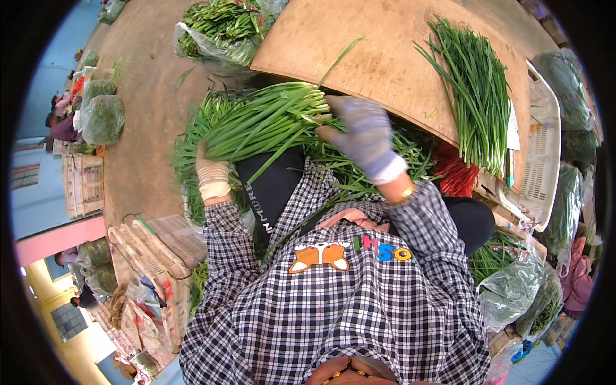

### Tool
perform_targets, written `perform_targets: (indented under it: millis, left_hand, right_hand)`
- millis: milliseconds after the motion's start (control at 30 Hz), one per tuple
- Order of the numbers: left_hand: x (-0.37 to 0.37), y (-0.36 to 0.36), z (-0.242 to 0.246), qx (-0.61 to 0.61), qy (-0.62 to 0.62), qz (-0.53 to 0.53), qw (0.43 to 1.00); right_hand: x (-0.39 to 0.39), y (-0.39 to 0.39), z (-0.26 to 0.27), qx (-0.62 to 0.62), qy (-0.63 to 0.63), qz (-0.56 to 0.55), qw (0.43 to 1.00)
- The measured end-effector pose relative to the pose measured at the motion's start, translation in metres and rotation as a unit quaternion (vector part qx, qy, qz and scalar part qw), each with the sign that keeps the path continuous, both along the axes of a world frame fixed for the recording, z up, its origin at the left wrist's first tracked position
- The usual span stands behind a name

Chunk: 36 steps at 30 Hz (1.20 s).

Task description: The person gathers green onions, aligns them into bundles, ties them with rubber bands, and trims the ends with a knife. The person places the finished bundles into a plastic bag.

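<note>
My left hand, in a pale knitted glove, is closed around the leafy part of a bunch of garlic chives. The bunch lies across my lap with its white stem ends to the right. By those ends is my right hand, in a grey-blue glove and blurred by motion. Its thumb and fingers are spread apart, and nothing shows clearly between them. More loose chives spread beneath both hands. On the wooden board ahead, a second chive bunch rests at the right.
Red ties hang at the board's near edge. A white plastic crate stands to the right, near bagged greens. Another bag of greens sits beyond the board's left edge. Stacked crates stand at left.
</note>
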<state>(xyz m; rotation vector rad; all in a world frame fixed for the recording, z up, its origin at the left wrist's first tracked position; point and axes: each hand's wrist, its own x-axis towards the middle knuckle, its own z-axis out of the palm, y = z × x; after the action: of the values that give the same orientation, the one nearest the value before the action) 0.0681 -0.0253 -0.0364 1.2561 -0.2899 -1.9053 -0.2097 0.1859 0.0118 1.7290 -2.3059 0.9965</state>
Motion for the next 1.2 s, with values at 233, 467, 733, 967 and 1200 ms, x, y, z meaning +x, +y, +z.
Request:
perform_targets:
  millis: [233, 467, 733, 967, 1200]
  left_hand:
    - [0.001, 0.005, -0.002, -0.071, -0.025, 0.021, 0.997]
    - [0.005, -0.002, -0.010, -0.006, 0.063, 0.076, 0.995]
    - [-0.003, 0.005, 0.002, -0.030, 0.071, 0.052, 0.996]
    - [-0.003, 0.011, 0.003, -0.022, 0.006, 0.099, 0.995]
    - [-0.004, 0.006, 0.003, -0.028, -0.038, 0.073, 0.996]
  right_hand:
    - [-0.011, 0.008, -0.031, -0.010, -0.065, 0.007, 0.998]
    - [-0.047, 0.072, -0.040, 0.482, -0.075, -0.099, 0.867]
    - [0.038, -0.027, -0.028, 0.087, -0.844, -0.022, 0.529]
    - [0.006, 0.026, -0.040, -0.014, -0.908, 0.028, 0.417]
    - [-0.032, 0.035, -0.024, 0.254, -0.191, -0.146, 0.937]
